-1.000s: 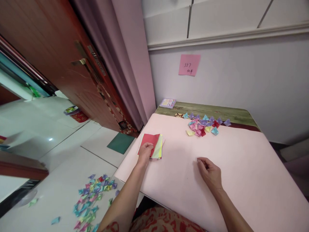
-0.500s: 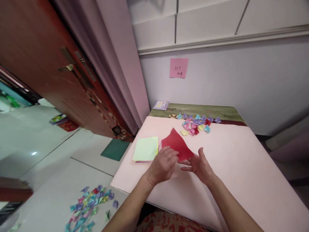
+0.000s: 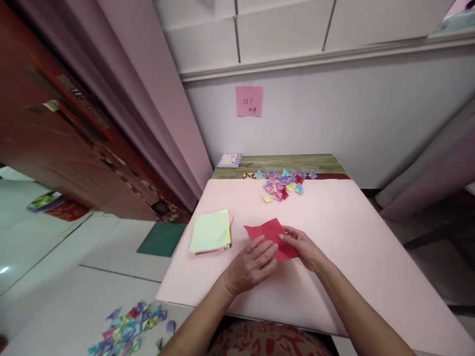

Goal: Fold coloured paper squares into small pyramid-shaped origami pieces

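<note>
A square sheet of red paper [image 3: 267, 229] is between my hands above the pink-covered table [image 3: 334, 296]. My right hand [image 3: 303, 248] pinches its right side, thumb on top and fingers behind. My left hand [image 3: 252, 265] has its curled fingers over the near left part of the sheet; its thumb is hidden. To the left lies a stack of coloured paper squares [image 3: 210, 231], a pale green one on top. Beyond the red sheet sits a pile of small folded paper pieces [image 3: 278, 189] in pink, purple, blue, yellow and red.
A small stack of printed cards [image 3: 229, 159] rests at the table's far left corner. More folded paper pieces [image 3: 129, 329] are scattered on the floor at left, near a dark green mat [image 3: 160, 239]. A pink note [image 3: 249, 101] is stuck to the wall behind the table.
The red sheet has come nearer and lies flatter. My right hand has closed on its right side, and my left fingers now rest over it. The camera view has turned right.
</note>
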